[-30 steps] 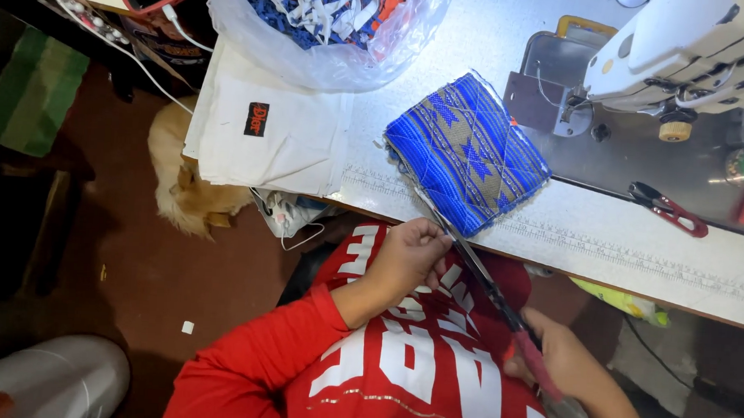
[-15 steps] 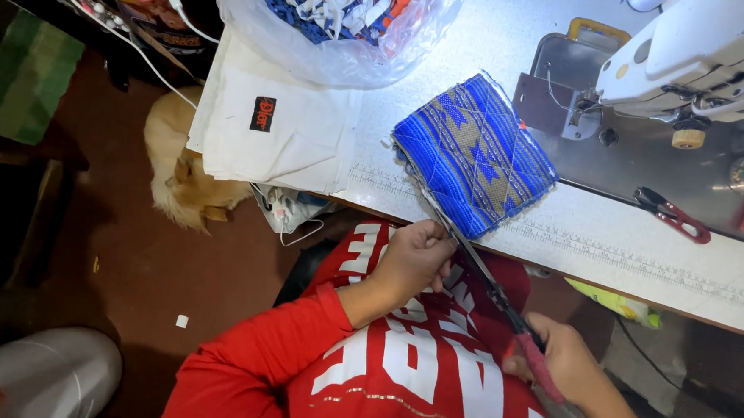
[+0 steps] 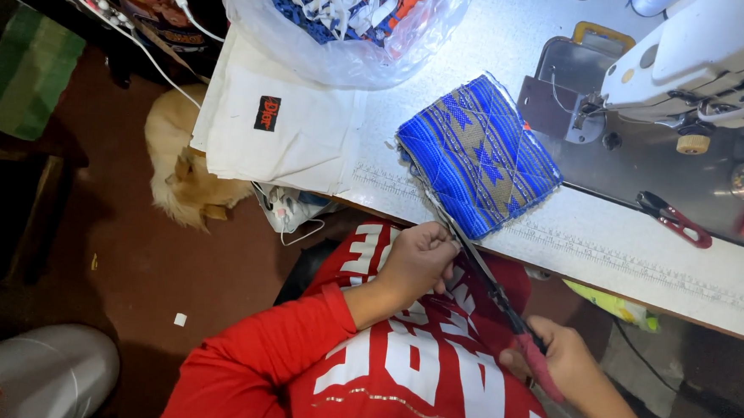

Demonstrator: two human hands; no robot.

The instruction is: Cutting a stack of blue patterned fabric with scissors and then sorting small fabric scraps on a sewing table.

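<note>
Left hand (image 3: 420, 261) pinching blue patterned cloth (image 3: 479, 153) at table (image 3: 642, 240) front edge — right hand (image 3: 563, 363) closed on red-handled scissors (image 3: 503, 296), blades at cloth.

The person wears a bright red long-sleeved top with large white block lettering across the chest and a thin, pale glittery line running below it, toward 6 o'clock. The left sleeve is pushed up into bunched folds around the forearm, ending short of the bare left hand (image 3: 419, 258) at 12 o'clock of the torso. The right hand (image 3: 561, 363), at 3 o'clock, is bare, and so is its forearm
</note>
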